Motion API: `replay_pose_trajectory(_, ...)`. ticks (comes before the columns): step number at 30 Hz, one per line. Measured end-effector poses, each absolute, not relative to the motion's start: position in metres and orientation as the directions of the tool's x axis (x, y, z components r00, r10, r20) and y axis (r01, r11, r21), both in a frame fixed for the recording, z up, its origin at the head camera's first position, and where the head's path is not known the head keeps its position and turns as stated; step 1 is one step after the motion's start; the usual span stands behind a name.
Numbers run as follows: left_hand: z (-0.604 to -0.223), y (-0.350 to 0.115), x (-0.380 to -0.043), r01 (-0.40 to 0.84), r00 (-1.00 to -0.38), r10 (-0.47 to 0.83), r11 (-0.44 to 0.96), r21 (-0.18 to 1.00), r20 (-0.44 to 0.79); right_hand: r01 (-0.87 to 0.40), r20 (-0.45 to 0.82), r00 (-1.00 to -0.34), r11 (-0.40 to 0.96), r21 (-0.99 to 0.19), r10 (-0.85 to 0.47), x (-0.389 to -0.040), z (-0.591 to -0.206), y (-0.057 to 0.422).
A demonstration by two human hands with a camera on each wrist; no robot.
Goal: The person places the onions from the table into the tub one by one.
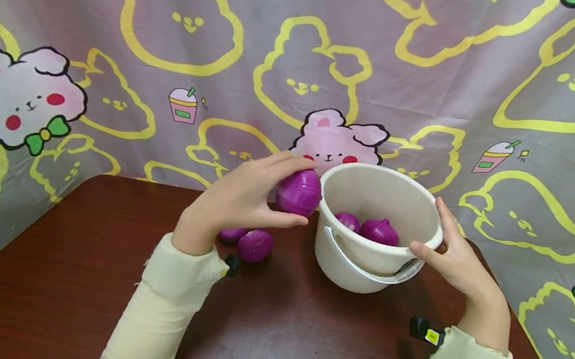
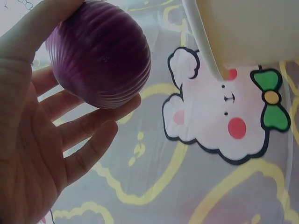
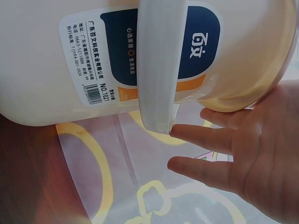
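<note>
My left hand (image 1: 243, 192) holds a purple onion (image 1: 299, 192) between thumb and fingers, raised above the table beside the bucket's left rim. In the left wrist view the ribbed onion (image 2: 100, 56) rests against the fingers, with the bucket's pale edge (image 2: 203, 42) to its right. The cream bucket (image 1: 346, 267) stands upright with two purple onions (image 1: 380, 231) inside. My right hand (image 1: 460, 260) grips its right rim, thumb over the edge. From the right wrist, fingers (image 3: 205, 137) extend along the bucket's outside near its white handle (image 3: 159, 65).
Two more onions (image 1: 255, 246) lie on the brown table (image 1: 268, 333), left of the bucket and partly behind my left wrist. A patterned cloth (image 1: 262, 33) hangs behind and around the table. A label (image 3: 84, 56) is stuck on the bucket's side.
</note>
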State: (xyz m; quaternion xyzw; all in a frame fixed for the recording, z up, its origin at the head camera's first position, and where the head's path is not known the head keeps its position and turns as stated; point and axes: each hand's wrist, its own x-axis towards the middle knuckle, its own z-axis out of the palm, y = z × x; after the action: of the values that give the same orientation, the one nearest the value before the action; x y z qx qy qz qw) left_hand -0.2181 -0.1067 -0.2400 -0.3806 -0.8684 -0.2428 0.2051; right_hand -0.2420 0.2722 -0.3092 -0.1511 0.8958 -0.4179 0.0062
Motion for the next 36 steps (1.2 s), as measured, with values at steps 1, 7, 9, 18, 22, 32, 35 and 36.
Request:
replay_pose_trajectory(1, -0.24, -0.104, -0.219, 0.772, -0.613, 0.568, 0.579, 0.264, 0.549, -0.266, 0.115, -0.954, 0.605, -0.751, -0.276, -0.243, -0.309, 0.272)
replay_pose_trajectory(7, -0.24, -0.092, -0.225, 0.803, -0.577, 0.59, 0.535, 0.262, 0.565, -0.266, 0.117, -0.954, 0.597, -0.757, -0.277, -0.244, -0.31, 0.273)
replay_pose_trajectory(9, -0.242, -0.089, -0.226, 0.805, -0.574, 0.592, 0.535, 0.256, 0.566, -0.266, 0.117, -0.954, 0.594, -0.759, -0.277, -0.245, -0.311, 0.273)
replay_pose_trajectory(18, -0.245, -0.074, -0.234, 0.818, -0.555, 0.594, 0.518, 0.251, 0.582, -0.269, 0.119, -0.952, 0.591, -0.76, -0.281, -0.243, -0.309, 0.273)
replay_pose_trajectory(22, -0.246, -0.069, -0.238, 0.816, -0.561, 0.58, 0.509, 0.274, 0.591, -0.275, 0.124, -0.951, 0.588, -0.761, -0.285, -0.242, -0.309, 0.273)
replay_pose_trajectory(32, -0.251, -0.055, -0.247, 0.822, -0.561, 0.598, 0.481, 0.304, 0.572, -0.267, 0.118, -0.953, 0.587, -0.764, -0.28, -0.242, -0.308, 0.273)
replay_pose_trajectory(35, -0.252, -0.05, -0.249, 0.825, -0.561, 0.612, 0.468, 0.317, 0.558, -0.265, 0.115, -0.953, 0.585, -0.767, -0.28, -0.242, -0.308, 0.273)
replay_pose_trajectory(36, -0.253, -0.048, -0.25, 0.828, -0.557, 0.616, 0.461, 0.318, 0.557, -0.265, 0.115, -0.953, 0.583, -0.768, -0.281, -0.242, -0.308, 0.273)
